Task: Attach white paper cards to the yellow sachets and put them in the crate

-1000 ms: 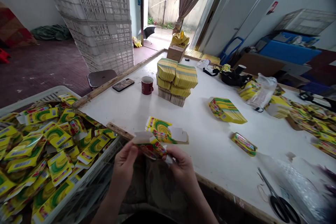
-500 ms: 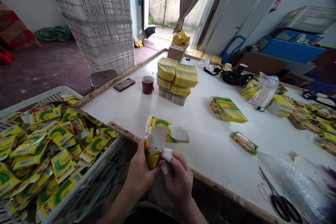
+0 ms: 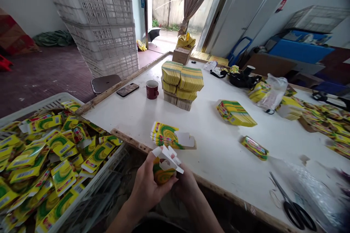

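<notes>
Just off the table's near edge, a small yellow-and-green carton (image 3: 163,175) is held upright, its white end flaps standing open at the top. My left hand (image 3: 144,182) is wrapped round its left side, with the thumb across the front. My right hand (image 3: 187,185) grips the right and far side; white coverings show on its fingertips, and the carton hides part of those fingers. Beyond the hands, a small pile of flat cartons (image 3: 165,133) lies on the white table (image 3: 131,113). To the left, a white plastic crate (image 3: 102,169) is heaped with similar cartons.
Banded stacks of flattened cartons (image 3: 182,76) stand mid-table beside a maroon mug (image 3: 152,90) and a phone (image 3: 128,90). Rightward lie a carton bundle (image 3: 236,113), a single packet (image 3: 255,148), black-handled scissors (image 3: 298,213) and bubble wrap (image 3: 314,189). A wooden strip (image 3: 131,141) edges the table.
My right hand has moved up and behind the carton, its fingertips now among the flaps. The large white flap that stood upright has folded lower. The view has shifted slightly.
</notes>
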A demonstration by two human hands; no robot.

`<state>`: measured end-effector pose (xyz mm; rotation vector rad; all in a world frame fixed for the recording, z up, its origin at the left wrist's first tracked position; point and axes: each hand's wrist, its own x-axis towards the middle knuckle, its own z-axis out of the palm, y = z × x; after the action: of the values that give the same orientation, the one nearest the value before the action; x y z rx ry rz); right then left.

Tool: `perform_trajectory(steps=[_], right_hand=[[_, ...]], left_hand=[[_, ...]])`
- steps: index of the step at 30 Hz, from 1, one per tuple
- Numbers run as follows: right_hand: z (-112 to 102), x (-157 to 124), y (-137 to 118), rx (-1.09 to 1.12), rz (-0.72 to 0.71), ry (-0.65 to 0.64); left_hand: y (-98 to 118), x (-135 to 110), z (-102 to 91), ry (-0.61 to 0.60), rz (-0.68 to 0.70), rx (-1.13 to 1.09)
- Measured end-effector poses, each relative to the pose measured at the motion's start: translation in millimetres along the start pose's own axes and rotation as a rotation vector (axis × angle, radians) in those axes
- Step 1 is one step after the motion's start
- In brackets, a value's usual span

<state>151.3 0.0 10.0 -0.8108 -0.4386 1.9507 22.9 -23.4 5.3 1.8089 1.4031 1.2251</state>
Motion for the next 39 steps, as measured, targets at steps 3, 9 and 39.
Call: perform_trajectory(steps=[3, 9, 39], right_hand=[[-3, 1, 10, 0.033, -0.038, -0.045], [-21, 0, 6, -0.222, -0.267, -0.095], [-38, -6, -12, -1.462, -0.729, -0.215]], left_hand=[[-4, 5, -0.1, 0.013, -0.047, 0.041], [-10, 11, -1.3, -0.014, 0.017, 0.15], [-9, 19, -29.7, -0.175, 0.054, 0.334]])
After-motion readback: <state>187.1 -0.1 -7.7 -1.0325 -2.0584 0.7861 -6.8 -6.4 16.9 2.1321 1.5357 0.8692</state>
